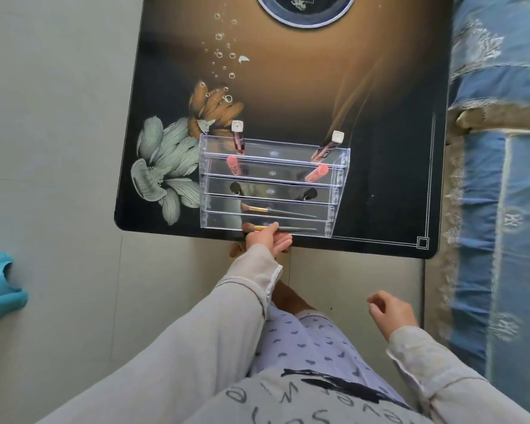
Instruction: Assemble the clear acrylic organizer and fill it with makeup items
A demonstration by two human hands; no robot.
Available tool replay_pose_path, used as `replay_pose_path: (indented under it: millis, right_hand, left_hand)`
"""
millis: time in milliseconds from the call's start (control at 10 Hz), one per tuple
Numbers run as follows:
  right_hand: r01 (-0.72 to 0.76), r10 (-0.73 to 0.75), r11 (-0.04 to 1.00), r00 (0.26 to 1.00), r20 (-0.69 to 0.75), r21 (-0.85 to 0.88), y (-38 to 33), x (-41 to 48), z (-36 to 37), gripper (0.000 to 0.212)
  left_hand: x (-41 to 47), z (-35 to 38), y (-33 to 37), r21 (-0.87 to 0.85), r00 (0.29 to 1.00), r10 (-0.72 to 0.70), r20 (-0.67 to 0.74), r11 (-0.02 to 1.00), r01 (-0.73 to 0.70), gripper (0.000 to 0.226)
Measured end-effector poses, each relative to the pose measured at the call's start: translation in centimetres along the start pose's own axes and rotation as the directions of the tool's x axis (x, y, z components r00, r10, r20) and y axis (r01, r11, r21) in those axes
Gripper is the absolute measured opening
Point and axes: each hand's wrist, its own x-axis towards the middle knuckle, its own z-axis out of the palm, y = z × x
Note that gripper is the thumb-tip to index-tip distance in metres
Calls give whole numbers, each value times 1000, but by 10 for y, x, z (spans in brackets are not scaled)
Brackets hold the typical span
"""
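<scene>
Currently: organizer (337,182), five tiers, at the table's (288,96) near edge. Back tiers hold glosses (238,139), pink tubes (233,165), black items (235,188) and one brush (276,211). Front brush (294,229) lies in the nearest tier. Left hand (268,240) has its thumb tip on that brush, other fingers stretched loose. Right hand (392,313) is off the table, fingers loosely curled, holding nothing.
</scene>
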Motion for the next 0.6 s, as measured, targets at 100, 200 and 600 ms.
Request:
replay_pose_path:
  millis: [100, 200, 600]
  right_hand:
    - [-22, 22, 999, 1000, 8, 49, -3, -2, 3, 20]
    - [-18, 15, 998, 999, 44, 66, -7, -5, 6, 20]
    - [-40, 33, 996, 995, 95, 77, -19, -4, 9, 20]
  left_hand:
    - [5, 4, 2, 71, 997, -9, -81, 997, 14, 16]
    - [8, 8, 2, 65, 991, -17, -132, 998, 25, 22]
    - [-3, -23, 4, 392, 997, 62, -48, 919, -38, 23]
